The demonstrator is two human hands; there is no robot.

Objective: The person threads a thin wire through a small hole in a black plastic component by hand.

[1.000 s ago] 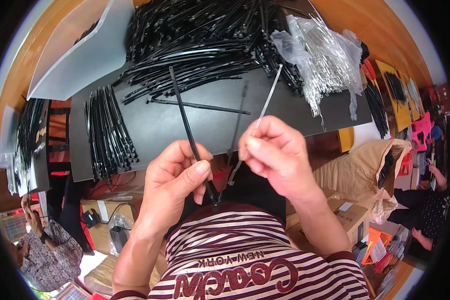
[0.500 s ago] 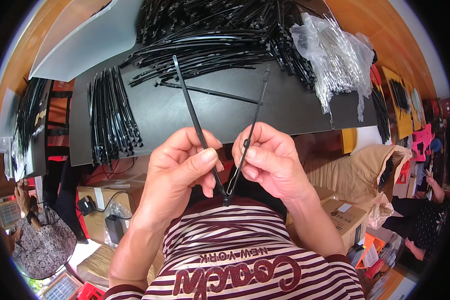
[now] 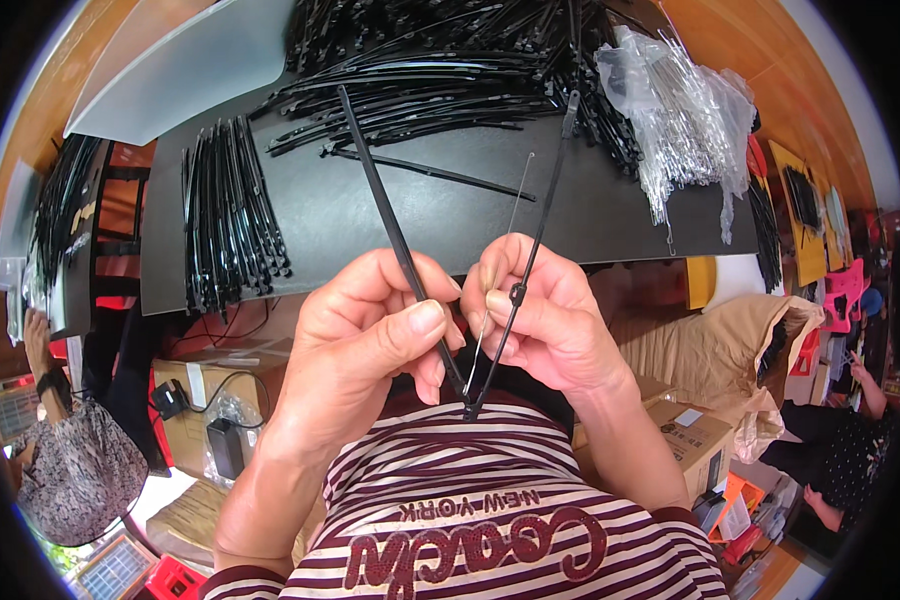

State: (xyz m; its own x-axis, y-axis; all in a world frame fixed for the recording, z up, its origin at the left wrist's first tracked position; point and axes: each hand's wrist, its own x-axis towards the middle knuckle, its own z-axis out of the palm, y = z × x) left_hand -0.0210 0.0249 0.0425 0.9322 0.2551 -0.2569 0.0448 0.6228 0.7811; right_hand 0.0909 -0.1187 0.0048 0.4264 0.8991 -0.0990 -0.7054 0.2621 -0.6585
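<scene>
In front of my shirt, two slim black rods meet in a V at a joint (image 3: 470, 408) at the lower end. My left hand (image 3: 365, 340) is closed on the left rod (image 3: 375, 185), thumb against the fingers. With my right hand (image 3: 550, 325) I pinch the right rod (image 3: 550, 190) near a small black knob, together with a thin metal wire (image 3: 519, 200). The wire runs from near the joint up between the rods, and its upper end stands apart from the right rod. Beyond my hands, one loose black rod (image 3: 440, 177) lies on the dark table (image 3: 350, 225).
A neat row of black rods (image 3: 230, 220) lies at the table's left, with a large heap (image 3: 420, 75) at the back. A plastic bag of metal wires (image 3: 675, 130) sits at the right, a pale curved sheet (image 3: 180, 65) at the far left. Other people work at both sides.
The wire has separated from the right rod and now stands to its left. The right rod's top has swung right, widening the V. Both hands keep their pinch.
</scene>
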